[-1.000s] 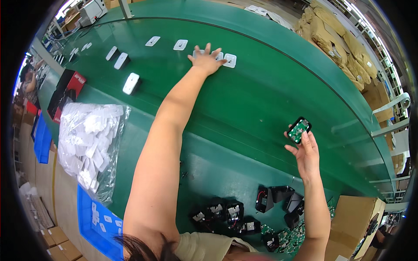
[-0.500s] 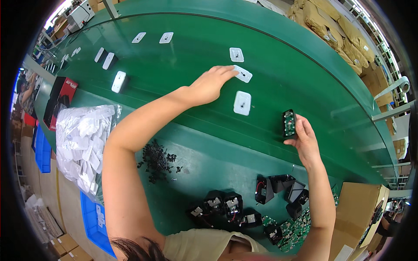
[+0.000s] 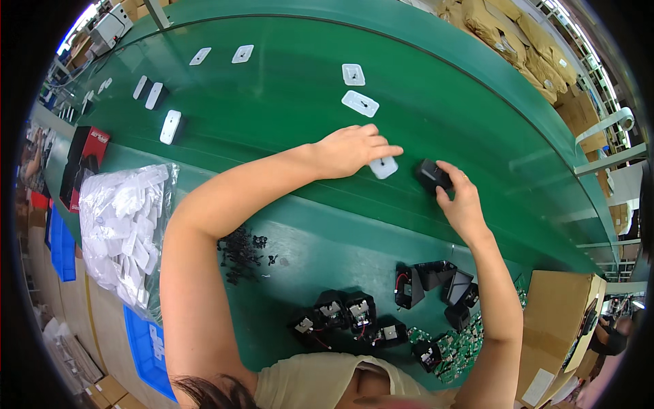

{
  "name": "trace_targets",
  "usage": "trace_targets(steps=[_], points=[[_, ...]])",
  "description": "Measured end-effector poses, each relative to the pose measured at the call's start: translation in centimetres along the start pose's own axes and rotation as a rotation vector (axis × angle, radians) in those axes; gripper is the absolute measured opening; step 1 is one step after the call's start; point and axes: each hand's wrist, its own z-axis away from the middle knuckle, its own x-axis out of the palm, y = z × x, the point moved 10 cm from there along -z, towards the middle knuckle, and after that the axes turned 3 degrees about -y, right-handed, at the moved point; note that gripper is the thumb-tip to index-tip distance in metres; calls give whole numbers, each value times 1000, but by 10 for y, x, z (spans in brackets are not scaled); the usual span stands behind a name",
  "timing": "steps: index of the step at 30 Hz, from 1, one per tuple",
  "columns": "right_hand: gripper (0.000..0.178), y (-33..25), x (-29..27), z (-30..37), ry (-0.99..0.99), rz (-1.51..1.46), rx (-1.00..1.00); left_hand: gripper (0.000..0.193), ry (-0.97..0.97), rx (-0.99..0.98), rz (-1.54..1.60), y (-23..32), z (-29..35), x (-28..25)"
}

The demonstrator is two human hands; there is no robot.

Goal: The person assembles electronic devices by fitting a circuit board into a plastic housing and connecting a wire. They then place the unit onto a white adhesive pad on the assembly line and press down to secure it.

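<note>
Black housing turned over beside a white plate

The black housing [image 3: 430, 174] is pinched between the thumb and fingers of the right hand [image 3: 466, 204], over the green belt [image 3: 293, 88]; whether it touches the belt is unclear. Half a second ago its circuit-board side showed; now its dark outer shell does. The left hand [image 3: 351, 151] has shifted from a farther plate to the nearest white plate [image 3: 385, 168], its fingers over one end; whether they grip or merely touch, one cannot tell. Both pieces of the work thus sit near each other, apparently unjoined.

The plate is pale, thin and round-cornered; the housing looks like matte, boxy plastic. Beyond lie two similar loose plates [image 3: 360, 103], flat on the smooth belt. Nearer the body are a scatter of tiny black parts [image 3: 240, 258], angular open housings [image 3: 360, 311], jumbled green circuit boards [image 3: 463, 351] and, leftward, a glossy clear bag of white pieces [image 3: 122, 232].
</note>
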Motion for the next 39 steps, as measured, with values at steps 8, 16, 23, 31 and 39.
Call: trace_targets(steps=[8,16,23,31,39], points=[[34,-55,0,-12,68,0,-282,48,467,-294,416,-24,20,-15],[30,-83,29,-40,-44,40,-440,45,463,-257,624,-24,37,-10],[30,-77,48,-43,-146,-2,-378,45,435,-241,456,-23,43,1],[33,-80,50,-32,72,176,-498,45,440,-213,261,-12,48,-4],[34,-52,64,-80,-415,-233,-159,54,379,-504,-149,-14,22,1]])
